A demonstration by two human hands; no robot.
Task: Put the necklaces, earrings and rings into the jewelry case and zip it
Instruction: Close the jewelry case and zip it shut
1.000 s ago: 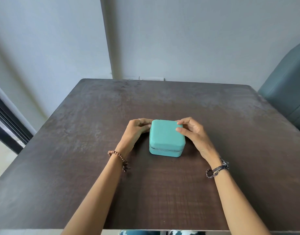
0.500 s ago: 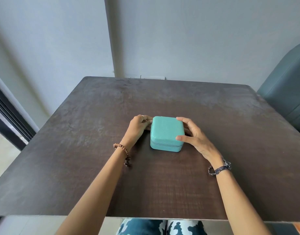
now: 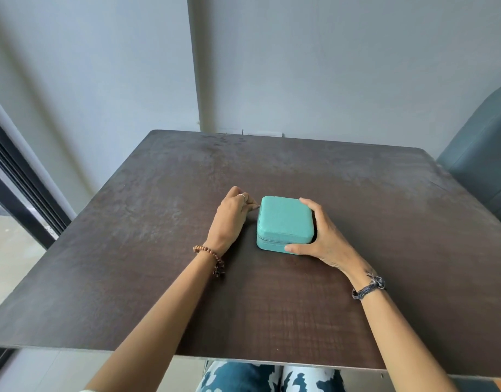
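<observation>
Jewelry case (image 3: 284,222) sits closed at table (image 3: 130,250) centre: teal, textured, rounded square. Right hand (image 3: 325,236) grips its 3 o'clock side, thumb on the front. Left hand (image 3: 229,216) at 9 o'clock pinches the zipper pull.

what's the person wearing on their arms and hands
Both forearms are bare, no sleeves. The left hand has a thin silver ring on one finger and a brown wooden bead bracelet at the wrist. The right hand has a dark braided cord bracelet at its wrist.
</observation>
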